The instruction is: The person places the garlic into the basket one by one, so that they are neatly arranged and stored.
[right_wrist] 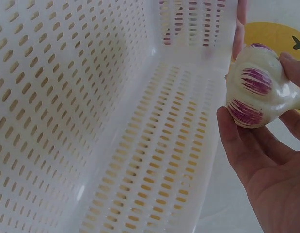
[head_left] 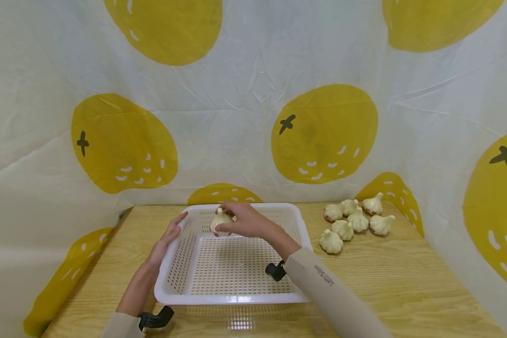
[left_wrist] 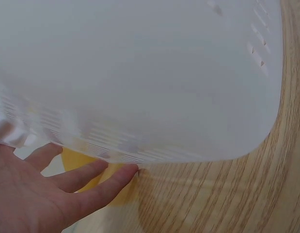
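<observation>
One white garlic bulb with purple streaks [head_left: 220, 223] is up over the white basket [head_left: 236, 299], near its far side. My right hand [head_left: 247, 220] pinches it. My left hand [head_left: 165, 239] has its fingers apart, touching the basket's left side. Seven more garlic bulbs [head_left: 357, 219] sit on the worktop [head_left: 388, 272], right of the basket.

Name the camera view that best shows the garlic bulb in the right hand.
The right wrist view: the garlic bulb appears large there, purple streaks plain, in the right hand. The head view shows it small, partly finger-covered; the left wrist view doesn't clearly show it.
</observation>
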The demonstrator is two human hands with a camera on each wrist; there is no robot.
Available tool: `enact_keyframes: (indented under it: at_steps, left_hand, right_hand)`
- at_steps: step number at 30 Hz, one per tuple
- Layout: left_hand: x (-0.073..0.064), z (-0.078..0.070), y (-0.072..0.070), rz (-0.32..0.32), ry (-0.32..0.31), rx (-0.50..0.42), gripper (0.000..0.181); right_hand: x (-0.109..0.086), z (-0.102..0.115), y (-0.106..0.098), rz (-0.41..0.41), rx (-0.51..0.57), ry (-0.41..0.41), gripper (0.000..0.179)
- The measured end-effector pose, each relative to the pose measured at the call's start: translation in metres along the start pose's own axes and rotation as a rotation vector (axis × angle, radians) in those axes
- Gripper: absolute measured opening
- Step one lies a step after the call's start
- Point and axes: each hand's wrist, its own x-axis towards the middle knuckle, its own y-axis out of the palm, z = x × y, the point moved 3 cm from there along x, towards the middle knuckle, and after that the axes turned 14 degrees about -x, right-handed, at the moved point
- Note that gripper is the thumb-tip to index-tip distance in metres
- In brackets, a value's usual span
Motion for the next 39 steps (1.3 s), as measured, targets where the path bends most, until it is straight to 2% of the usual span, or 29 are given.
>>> enact_keyframes:
  at_steps: [12, 20, 39]
  left_hand:
    - [0.002, 0.002, 0.0, 0.015, 0.005, -0.023, 0.055]
    - [0.003, 0.002, 0.0, 0.008, 0.001, -0.012, 0.056]
    - [0.002, 0.004, 0.001, 0.001, 0.0, -0.014, 0.056]
  right_hand:
    - [0.012, -0.006, 0.008, 0.037, 0.008, 0.039, 0.035]
    - [0.018, -0.008, 0.014, 0.069, 0.016, 0.037, 0.044]
    - [0.03, -0.008, 0.028, 0.112, -0.036, 0.046, 0.035]
